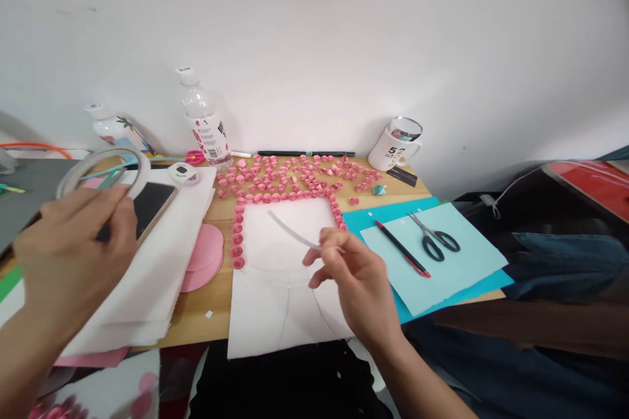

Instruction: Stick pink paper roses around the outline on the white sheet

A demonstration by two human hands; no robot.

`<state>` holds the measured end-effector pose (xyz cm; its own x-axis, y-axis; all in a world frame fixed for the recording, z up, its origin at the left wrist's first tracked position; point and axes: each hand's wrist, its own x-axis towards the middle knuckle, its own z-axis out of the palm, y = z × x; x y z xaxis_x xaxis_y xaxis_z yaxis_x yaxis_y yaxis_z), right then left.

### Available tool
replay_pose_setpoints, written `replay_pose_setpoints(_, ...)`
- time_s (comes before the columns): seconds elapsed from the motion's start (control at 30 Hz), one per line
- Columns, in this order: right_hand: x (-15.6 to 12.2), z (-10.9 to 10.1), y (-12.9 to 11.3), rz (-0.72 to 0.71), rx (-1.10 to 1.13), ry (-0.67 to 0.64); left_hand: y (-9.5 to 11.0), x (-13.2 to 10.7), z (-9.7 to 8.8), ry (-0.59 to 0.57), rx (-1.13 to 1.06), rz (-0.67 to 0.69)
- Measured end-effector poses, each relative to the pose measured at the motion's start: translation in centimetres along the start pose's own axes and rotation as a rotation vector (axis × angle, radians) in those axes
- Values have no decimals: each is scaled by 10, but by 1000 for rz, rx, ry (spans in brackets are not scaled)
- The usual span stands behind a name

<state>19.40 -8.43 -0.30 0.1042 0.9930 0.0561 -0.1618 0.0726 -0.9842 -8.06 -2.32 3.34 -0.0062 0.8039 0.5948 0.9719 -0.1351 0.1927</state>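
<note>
At the left, my left hand [78,255] is closed around a roll of tape [143,173], raised above a stack of white paper [142,301] and a phone [156,204]. My right hand [361,281] pinches one end of a narrow whitish strip of tape [291,232] between thumb and fingers. The strip points up and left over a white sheet [260,321] with faint pencil lines. Small pink paper rosettes [237,238] line the sheet's left, top and right upper edges. Many loose pink rosettes [295,173] lie behind it.
Scissors [435,240] and a black pencil [400,245] rest on blue paper [457,288] at right. A mug [394,147], a dark card [401,175] and a plastic bottle [206,124] stand or lie toward the wall. Pink paper circles [204,255] are beside the stack.
</note>
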Motion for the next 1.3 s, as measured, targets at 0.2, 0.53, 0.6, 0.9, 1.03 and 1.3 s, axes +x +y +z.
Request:
replay_pose_setpoints(0.2,-11,2,31,721,388,-232,-50,-10,25,-420,414,62)
replay_pose_setpoints(0.53,-32,-2,41,951,581,-220,-5,-93,27,-142,-226,472)
replay_pose_setpoints(0.6,-33,1,41,966,565,-198,13,-114,35,-136,-312,571)
replay_pose_setpoints(0.9,-35,9,49,738,55,-193,22,-127,62,-48,-401,718)
replay_pose_setpoints(1.03,-31,16,60,350,-477,-77,27,-116,64,-24,-370,800)
replay_pose_setpoints(1.3,-28,20,72,181,-686,-70,29,-107,66,-35,-367,800)
